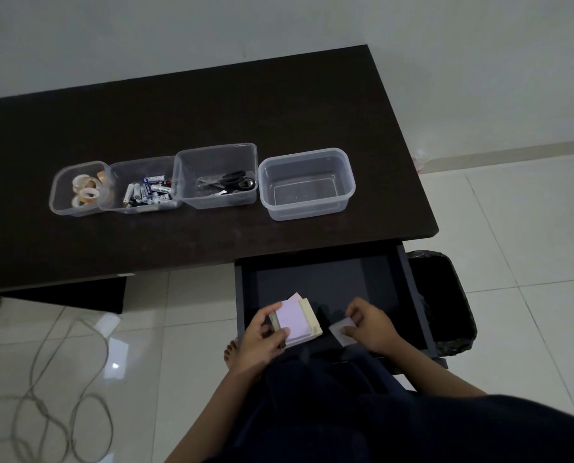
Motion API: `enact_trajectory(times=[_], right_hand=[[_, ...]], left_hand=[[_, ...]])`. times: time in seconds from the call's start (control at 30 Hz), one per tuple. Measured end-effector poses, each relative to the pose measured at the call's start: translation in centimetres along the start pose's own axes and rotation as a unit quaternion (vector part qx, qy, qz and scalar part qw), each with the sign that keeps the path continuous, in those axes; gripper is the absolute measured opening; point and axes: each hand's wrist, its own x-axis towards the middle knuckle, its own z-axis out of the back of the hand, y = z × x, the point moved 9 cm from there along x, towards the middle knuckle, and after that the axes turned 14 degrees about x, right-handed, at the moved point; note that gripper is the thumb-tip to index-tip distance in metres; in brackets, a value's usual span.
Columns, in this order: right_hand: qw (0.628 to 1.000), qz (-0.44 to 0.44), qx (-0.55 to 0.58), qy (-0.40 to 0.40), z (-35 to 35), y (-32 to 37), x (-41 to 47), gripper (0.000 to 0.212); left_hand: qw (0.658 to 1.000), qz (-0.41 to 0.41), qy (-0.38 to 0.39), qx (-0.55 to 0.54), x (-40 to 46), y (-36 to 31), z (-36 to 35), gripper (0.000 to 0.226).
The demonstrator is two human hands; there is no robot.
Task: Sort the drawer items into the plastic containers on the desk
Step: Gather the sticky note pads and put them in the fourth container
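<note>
Left hand (262, 332) grips note pads (297, 320), right hand (369, 324) pinches white pad (340, 330); gathering them for the empty container (307, 183).

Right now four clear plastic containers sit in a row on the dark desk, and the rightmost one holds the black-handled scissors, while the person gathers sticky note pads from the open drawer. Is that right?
Not quite. The head view shows the rightmost clear plastic container empty; the black-handled scissors lie in the third container from the left. The rest stands: the left hand holds a stack of pastel sticky note pads over the open drawer.
</note>
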Motion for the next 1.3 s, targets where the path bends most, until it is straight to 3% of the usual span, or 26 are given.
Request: enact_trajectory(times=[0.23,0.37,0.47,0.6,0.8,1.1,1.3], right_hand=[[0.985,0.052,0.131,-0.102,2.3,5.4,-1.2,0.026],[0.969,0.150,0.126,-0.151,2.2,9.9,-2.8,0.016],[0.969,0.206,0.107,-0.089,-0.1,11.7,-3.4,0.014],[0.983,0.164,0.087,0.008,-3.3,11.1,-3.1,0.025],[0.983,0.145,0.095,0.052,-4.4,10.7,-2.9,0.031],[0.979,0.168,0.107,0.040,-4.4,10.6,-2.1,0.028],[0.964,0.135,0.228,-0.018,-2.7,9.9,-1.2,0.029]], left_hand=[[1.000,-0.008,0.009,0.007,-0.1,-0.4,-0.7,0.042],[1.000,-0.010,0.015,0.017,-0.1,-0.6,-1.1,0.043],[1.000,-0.016,0.015,0.023,-0.2,-0.8,-1.3,0.043],[1.000,-0.019,0.008,0.001,-0.3,-0.9,-1.2,0.044],[1.000,-0.023,-0.004,-0.004,-0.8,-0.9,-0.7,0.045],[0.999,-0.044,0.007,-0.027,-1.2,-2.1,-0.7,0.054],[0.998,-0.046,0.020,-0.037,-1.5,-2.3,-0.7,0.055]])
